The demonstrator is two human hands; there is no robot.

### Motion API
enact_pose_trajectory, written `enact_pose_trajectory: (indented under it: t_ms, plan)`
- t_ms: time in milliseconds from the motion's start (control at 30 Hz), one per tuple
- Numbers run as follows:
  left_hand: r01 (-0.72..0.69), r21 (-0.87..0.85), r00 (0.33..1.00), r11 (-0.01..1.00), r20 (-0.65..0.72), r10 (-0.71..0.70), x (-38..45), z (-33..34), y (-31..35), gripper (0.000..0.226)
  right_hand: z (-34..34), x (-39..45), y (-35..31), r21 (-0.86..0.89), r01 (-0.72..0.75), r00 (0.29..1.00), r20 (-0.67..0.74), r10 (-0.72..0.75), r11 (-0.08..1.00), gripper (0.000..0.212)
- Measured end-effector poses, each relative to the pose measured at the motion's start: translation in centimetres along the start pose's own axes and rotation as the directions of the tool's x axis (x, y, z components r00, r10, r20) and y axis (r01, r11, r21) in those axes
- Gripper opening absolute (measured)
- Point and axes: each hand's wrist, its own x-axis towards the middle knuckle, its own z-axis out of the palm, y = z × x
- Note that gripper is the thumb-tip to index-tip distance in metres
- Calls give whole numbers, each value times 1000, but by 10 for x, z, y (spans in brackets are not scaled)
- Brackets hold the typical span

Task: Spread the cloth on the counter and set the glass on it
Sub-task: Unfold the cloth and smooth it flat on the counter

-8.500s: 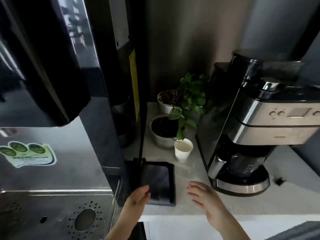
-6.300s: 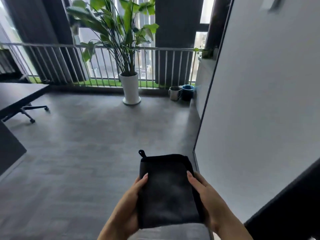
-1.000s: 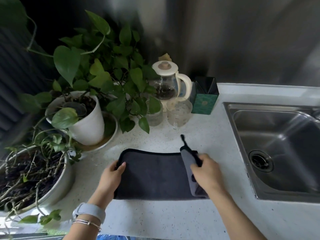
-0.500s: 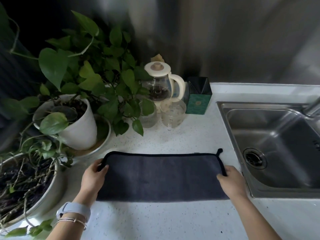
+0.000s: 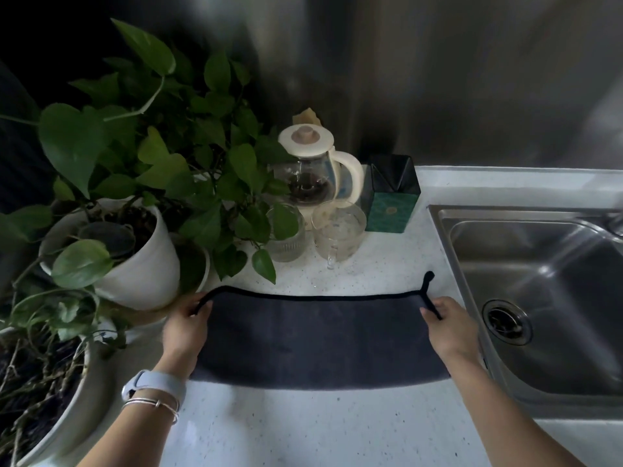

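**Cloth laid out flat, glass not yet taken**

Head view: the cloth (image 5: 317,342) is seen lying flat on the counter (image 5: 303,426), just left of the sink (image 5: 539,298), its dark piped far edge running straight and its hanging loop at the corner nearest the sink. The left hand (image 5: 185,328) is pinched on the cloth's end away from the sink, with the edge piping caught between thumb and fingers. The right hand (image 5: 450,326) is closed lightly on the sink-side end; whether the edge is truly gripped or only pressed down cannot be told.

The glass (image 5: 337,230), clear and with a small handle, stands behind the cloth, left of the sink and apart from the cloth's far edge. A ribbed tumbler (image 5: 285,235) sits beside it, a teapot (image 5: 315,170) behind it and a green box (image 5: 392,197) between teapot and sink.

The cloth is judged soft, light and limp, best handled by its corners. The glass is judged rigid, fragile, possibly slippery and fairly light; it is best taken by the handle or around the wall, and leaves hanging near the tumbler are to be avoided.
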Motion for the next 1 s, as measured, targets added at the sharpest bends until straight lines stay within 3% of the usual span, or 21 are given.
enact_pose_trajectory:
  t_ms: [233,400,500,600,700,800,900,1000]
  plan:
    - [-59,174,998,983,35,53,24,18,8,21,10,26,-4,-97,32,999,-21,-34,995,25]
    - [-301,322,952,898,37,305,17,15,9,17,12,33,-2,-93,57,998,-30,-60,994,22]
    - [-350,288,934,892,36,355,7,11,12,18,4,32,-3,4,80,997,0,-80,997,19]
    - [-269,133,963,954,31,267,-7,5,19,23,-5,23,-4,180,85,992,72,-100,980,12]
    - [-100,-95,994,990,25,103,-18,-10,20,30,-18,10,-1,382,11,989,134,-67,924,14]
    - [44,-291,986,956,167,6,-30,-32,9,15,-38,-9,4,521,-91,968,247,-48,849,16]
    - [66,-298,972,952,234,6,-42,-47,-9,13,-51,-28,16,490,-146,930,364,-50,859,17]
    - [23,-222,968,975,248,33,-59,-57,-24,18,-58,-45,33,356,-111,915,401,-45,928,9]
